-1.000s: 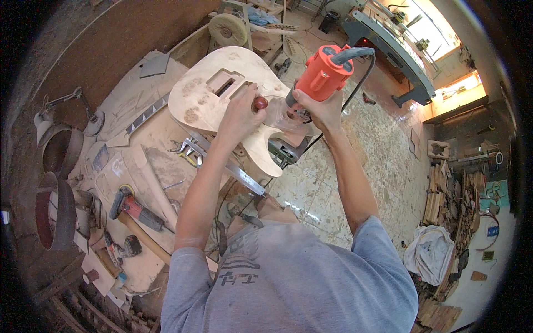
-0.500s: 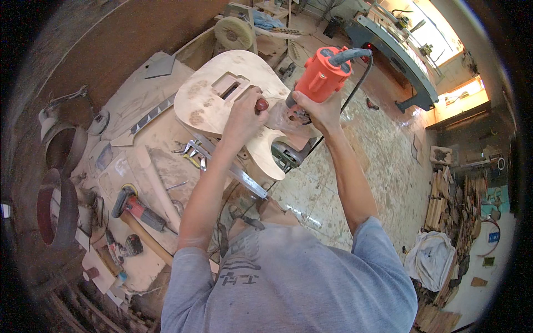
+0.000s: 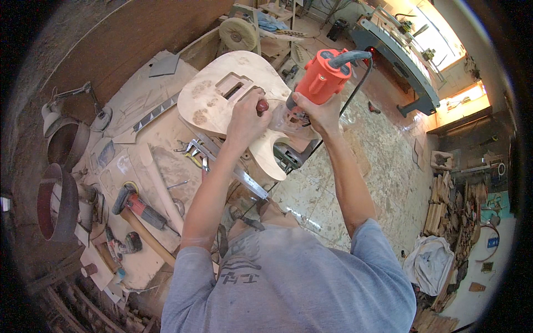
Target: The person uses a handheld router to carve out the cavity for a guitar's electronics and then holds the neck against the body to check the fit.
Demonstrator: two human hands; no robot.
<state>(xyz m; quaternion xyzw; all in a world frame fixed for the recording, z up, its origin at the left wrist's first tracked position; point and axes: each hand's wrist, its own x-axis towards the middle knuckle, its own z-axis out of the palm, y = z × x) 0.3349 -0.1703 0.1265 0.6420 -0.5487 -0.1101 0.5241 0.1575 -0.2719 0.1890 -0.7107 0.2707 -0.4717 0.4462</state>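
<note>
A pale wooden electric guitar body (image 3: 202, 83) with a cut-out pocket and darker knot marks lies at the bench edge. An orange-red handheld router (image 3: 322, 77) stands tilted over its neck end, on a clear base plate. My right hand (image 3: 321, 114) is closed around the router's lower housing. My left hand (image 3: 247, 119) is closed on a dark red round knob (image 3: 262, 105) beside the clear base, resting over the body's surface. The cutter and the exact contact with the wood are hidden.
The router's black cable (image 3: 358, 83) runs off beside my right arm. On the dusty bench lie a clamp (image 3: 197, 152), a metal straightedge (image 3: 250, 183), a red-black grinder (image 3: 141, 208) and a cordless drill (image 3: 132, 243). Wood offcuts (image 3: 438, 205) are piled at right; a grey machine (image 3: 394, 66) stands far right.
The view has shifted slightly, so the bench and guitar body appear a little farther right. Both hands keep their grip, and the router stays at the neck end.
</note>
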